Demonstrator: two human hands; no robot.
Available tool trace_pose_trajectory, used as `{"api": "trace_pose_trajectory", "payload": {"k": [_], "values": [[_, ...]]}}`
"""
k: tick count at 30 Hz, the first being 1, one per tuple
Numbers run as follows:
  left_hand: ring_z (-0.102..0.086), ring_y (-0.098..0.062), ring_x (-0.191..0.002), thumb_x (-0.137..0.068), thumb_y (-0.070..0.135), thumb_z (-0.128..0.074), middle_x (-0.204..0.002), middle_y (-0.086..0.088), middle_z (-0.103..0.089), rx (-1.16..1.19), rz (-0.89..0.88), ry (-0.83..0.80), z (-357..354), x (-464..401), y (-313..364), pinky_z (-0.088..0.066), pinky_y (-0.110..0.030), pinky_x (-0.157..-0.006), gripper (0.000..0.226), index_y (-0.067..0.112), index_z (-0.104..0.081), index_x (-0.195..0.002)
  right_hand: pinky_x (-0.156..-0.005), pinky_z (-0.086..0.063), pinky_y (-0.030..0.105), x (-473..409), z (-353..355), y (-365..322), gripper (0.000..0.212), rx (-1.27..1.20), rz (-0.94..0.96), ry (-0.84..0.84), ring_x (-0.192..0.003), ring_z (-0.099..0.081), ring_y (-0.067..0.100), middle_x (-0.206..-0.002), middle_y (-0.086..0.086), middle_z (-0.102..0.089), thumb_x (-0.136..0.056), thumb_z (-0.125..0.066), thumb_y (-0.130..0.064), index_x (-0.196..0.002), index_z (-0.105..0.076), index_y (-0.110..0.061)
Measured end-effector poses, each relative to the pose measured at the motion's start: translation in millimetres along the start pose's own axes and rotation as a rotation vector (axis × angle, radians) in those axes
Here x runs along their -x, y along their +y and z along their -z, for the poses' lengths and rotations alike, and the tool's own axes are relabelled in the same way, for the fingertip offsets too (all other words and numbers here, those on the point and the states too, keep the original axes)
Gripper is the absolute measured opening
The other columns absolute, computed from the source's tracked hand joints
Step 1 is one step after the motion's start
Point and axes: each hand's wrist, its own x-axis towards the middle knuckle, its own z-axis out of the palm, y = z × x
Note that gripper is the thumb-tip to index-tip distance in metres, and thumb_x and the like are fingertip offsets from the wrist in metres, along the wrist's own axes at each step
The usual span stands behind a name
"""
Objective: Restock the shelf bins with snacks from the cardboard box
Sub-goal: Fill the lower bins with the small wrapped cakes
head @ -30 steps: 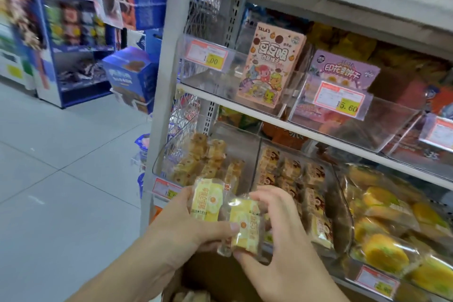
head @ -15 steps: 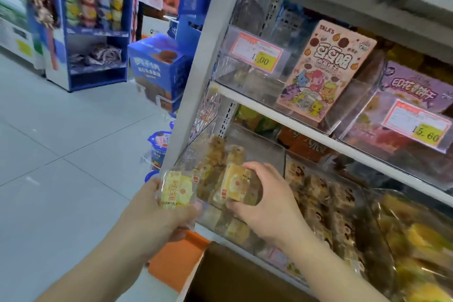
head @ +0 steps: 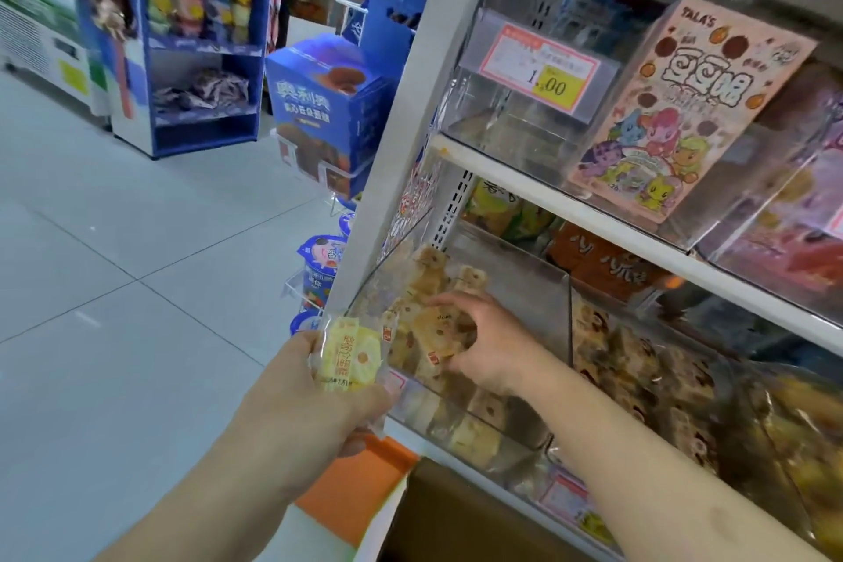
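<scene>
Head: hands (head: 495, 345) hold snacks (head: 349, 354).

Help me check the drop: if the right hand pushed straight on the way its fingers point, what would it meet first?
Probably the pile of wrapped snacks already in the clear bin. The right hand, gripping a snack packet, points left and slightly deeper into that bin; depth is unclear, so the bin's left wall could come first.

The white shelf (head: 538, 192) carries a clear bin (head: 511, 137) and a pink snack box (head: 675, 105) side by side.
</scene>
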Motion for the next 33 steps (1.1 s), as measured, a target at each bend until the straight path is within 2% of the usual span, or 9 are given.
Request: {"api": "trace_pose_trajectory", "payload": {"k": [4,7,15,18,20,23,27,30,33], "values": [[-0.080,-0.026,-0.079,-0.074,0.022,-0.095,-0.100,-0.009,-0.076,-0.014,0.004,-0.001,-0.7,2.0,1.5,-0.068,-0.043,-0.071,0.063,0.028,-0.056,-0.124,-0.099,-0.056,0.035,1.5,-2.9,-0.5,0.054,-0.227,-0.082,0.033,-0.120,-0.059,0.014,-0.138,-0.008,-0.056,-0.082,-0.082,-0.028,-0.127,-0.060,-0.048],[-0.080,-0.026,-0.079,-0.074,0.022,-0.095,-0.100,-0.009,-0.076,-0.016,0.008,-0.002,-2.1,2.6,2.5,-0.068,-0.044,-0.071,0.065,0.028,-0.055,-0.125,-0.102,-0.051,0.033,5.7,-9.1,-4.3,0.068,-0.109,-0.076,0.063,-0.125,-0.053,0.015,-0.139,-0.008,-0.044,-0.076,-0.091,-0.042,-0.134,-0.055,-0.050],[-0.079,-0.027,-0.084,-0.075,0.023,-0.094,-0.106,-0.009,-0.074,-0.008,0.006,0.002,2.8,1.9,3.2,-0.068,-0.044,-0.074,0.066,0.029,-0.053,-0.127,-0.096,-0.054,0.018,-1.2,2.1,-12.9,0.081,-0.087,0.044,0.102,-0.119,-0.061,0.005,-0.137,-0.016,-0.060,-0.081,-0.076,-0.005,-0.149,-0.052,-0.042],[-0.079,-0.027,-0.083,-0.076,0.021,-0.094,-0.105,-0.009,-0.075,-0.009,0.003,0.007,3.2,1.3,2.4,-0.068,-0.046,-0.074,0.064,0.029,-0.054,-0.125,-0.113,-0.051,0.036,-14.4,3.4,-18.9,0.093,0.016,0.146,0.085,-0.135,-0.053,0.010,-0.139,-0.023,-0.055,-0.079,-0.065,0.004,-0.141,-0.049,-0.064],[-0.079,-0.027,-0.083,-0.075,0.021,-0.094,-0.104,-0.009,-0.075,-0.008,0.006,0.011,2.4,1.1,2.8,-0.068,-0.046,-0.073,0.067,0.029,-0.053,-0.127,-0.117,-0.046,0.041,-21.6,0.6,-19.0,0.099,0.117,0.172,0.109,-0.143,-0.042,0.012,-0.152,-0.020,-0.043,-0.081,-0.062,0.009,-0.142,-0.043,-0.067],[-0.079,-0.026,-0.083,-0.076,0.021,-0.094,-0.107,-0.008,-0.074,-0.005,0.013,0.011,2.6,1.5,4.4,-0.068,-0.044,-0.072,0.071,0.030,-0.051,-0.131,-0.108,-0.051,0.046,-20.9,-4.2,-21.9,0.074,0.298,0.131,0.278,-0.139,-0.043,0.019,-0.148,-0.008,-0.043,-0.089,-0.065,-0.003,-0.147,-0.044,-0.042],[-0.079,-0.026,-0.083,-0.076,0.023,-0.094,-0.107,-0.007,-0.073,0.001,0.019,0.015,4.5,2.1,5.1,-0.068,-0.042,-0.071,0.074,0.030,-0.049,-0.135,-0.083,-0.049,0.029,-17.8,-10.9,-23.4,0.032,0.026,-0.064,0.163,-0.116,-0.059,0.017,-0.124,-0.006,-0.061,-0.100,-0.060,-0.027,-0.131,-0.063,-0.025],[-0.079,-0.027,-0.084,-0.076,0.022,-0.093,-0.109,-0.008,-0.072,0.005,0.017,0.012,3.2,3.3,6.4,-0.068,-0.043,-0.072,0.077,0.029,-0.048,-0.138,-0.069,-0.044,0.019,-16.2,-20.4,-25.5,0.058,-0.087,-0.089,0.164,-0.111,-0.059,0.013,-0.124,-0.009,-0.064,-0.086,-0.078,-0.059,-0.132,-0.061,-0.028],[-0.078,-0.027,-0.086,-0.078,0.020,-0.092,-0.111,-0.009,-0.072,0.018,0.020,0.008,0.7,5.5,7.7,-0.068,-0.043,-0.073,0.080,0.027,-0.046,-0.142,-0.084,-0.050,0.025,-18.8,-26.8,-24.6,0.068,-0.068,-0.042,0.196,-0.114,-0.059,0.010,-0.122,-0.016,-0.061,-0.074,-0.090,-0.053,-0.131,-0.058,-0.034]]}}
